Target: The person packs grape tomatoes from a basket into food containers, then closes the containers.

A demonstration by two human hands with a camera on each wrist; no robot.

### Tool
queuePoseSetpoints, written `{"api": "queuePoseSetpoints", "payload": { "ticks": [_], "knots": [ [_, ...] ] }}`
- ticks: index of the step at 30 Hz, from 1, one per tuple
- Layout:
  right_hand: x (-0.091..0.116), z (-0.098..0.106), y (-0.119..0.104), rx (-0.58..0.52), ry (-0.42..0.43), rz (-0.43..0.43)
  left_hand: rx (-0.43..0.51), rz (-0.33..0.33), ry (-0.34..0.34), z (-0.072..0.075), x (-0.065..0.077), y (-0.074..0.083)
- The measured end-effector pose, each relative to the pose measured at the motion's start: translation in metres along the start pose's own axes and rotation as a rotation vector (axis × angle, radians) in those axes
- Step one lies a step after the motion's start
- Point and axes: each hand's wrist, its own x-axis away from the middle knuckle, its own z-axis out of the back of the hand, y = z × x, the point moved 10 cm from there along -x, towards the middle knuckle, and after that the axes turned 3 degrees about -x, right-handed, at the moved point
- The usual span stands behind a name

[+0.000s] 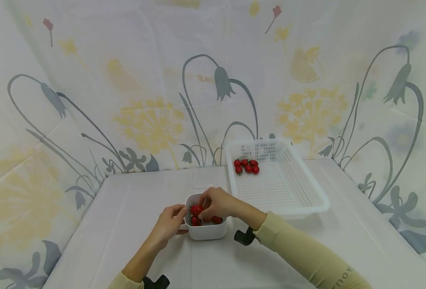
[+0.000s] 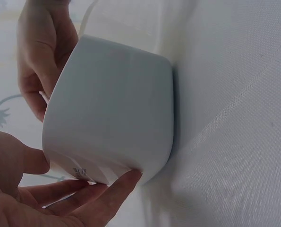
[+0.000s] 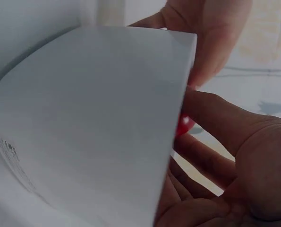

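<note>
Tomatoes (image 1: 196, 210) in the box (image 1: 207, 233), basket (image 1: 270, 190) behind it to the right, other tomatoes (image 1: 248, 169) in its far-left corner.

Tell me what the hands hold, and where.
Left hand: the white container, by its left side. Right hand: among tomatoes; whether it grips one cannot be told.

The desk (image 1: 137, 196) is carrying a box (image 1: 208, 233) under the right fingers (image 1: 204, 196), a clear object (image 1: 204, 180) beyond, a basket (image 1: 270, 190) rightward.
</note>
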Motion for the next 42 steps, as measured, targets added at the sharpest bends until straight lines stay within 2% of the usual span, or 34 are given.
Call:
{"api": "queuePoseSetpoints", "payload": {
  "ticks": [16, 27, 33, 42],
  "knots": [
    [-0.008, -0.018, -0.003, 0.282, 0.012, 0.044, 0.014, -0.009, 0.008, 0.0, 0.001, 0.001],
    [-0.008, -0.018, -0.007, 0.327, 0.008, 0.101, 0.007, 0.002, 0.007, -0.001, 0.002, 0.002],
    [-0.005, -0.017, -0.007, 0.272, -0.006, 0.062, -0.004, 0.002, 0.011, 0.0, 0.001, 0.002],
    [0.013, 0.006, -0.019, 0.236, 0.001, 0.085, -0.009, -0.001, 0.005, -0.001, 0.001, 0.001]
  ]
}}
